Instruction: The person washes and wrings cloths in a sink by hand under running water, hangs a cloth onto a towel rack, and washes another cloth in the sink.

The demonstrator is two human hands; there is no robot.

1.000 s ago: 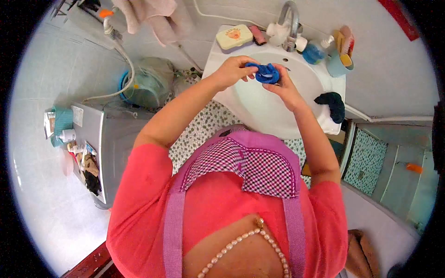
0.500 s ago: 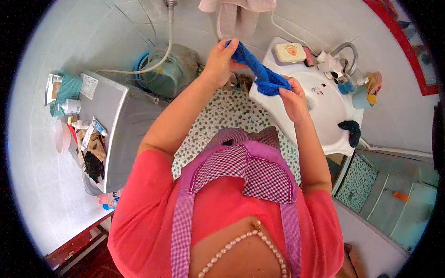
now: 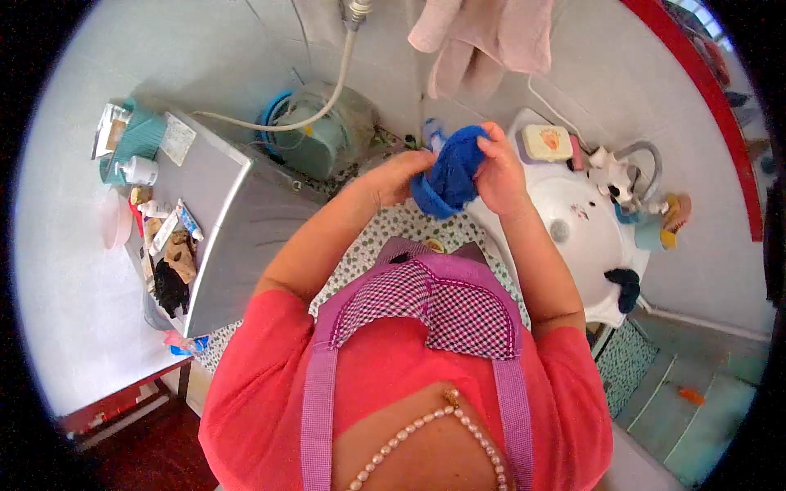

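A blue cloth item (image 3: 449,176) hangs bunched between my two hands, in front of me and to the left of the white sink (image 3: 577,237). My left hand (image 3: 405,176) grips its left edge. The fingers of my right hand (image 3: 501,170) pinch its upper right side. On the sink's front right rim lies a dark, crumpled cloth (image 3: 624,289). A soap box (image 3: 547,143) with a cream lid sits at the sink's back left corner, near the grey curved faucet (image 3: 651,168).
At the left stands a grey cabinet (image 3: 246,221) with bottles, tubes and a teal basket (image 3: 135,143). Behind it are a bucket (image 3: 315,143) and a shower hose (image 3: 340,74). Pink towels (image 3: 483,37) hang on the back wall. A cup (image 3: 649,235) stands at the sink's right.
Both hands have come closer together, and the blue cloth has gone from a stretched strip to a wider, bunched shape. The camera view has shifted, so the surroundings appear lower.
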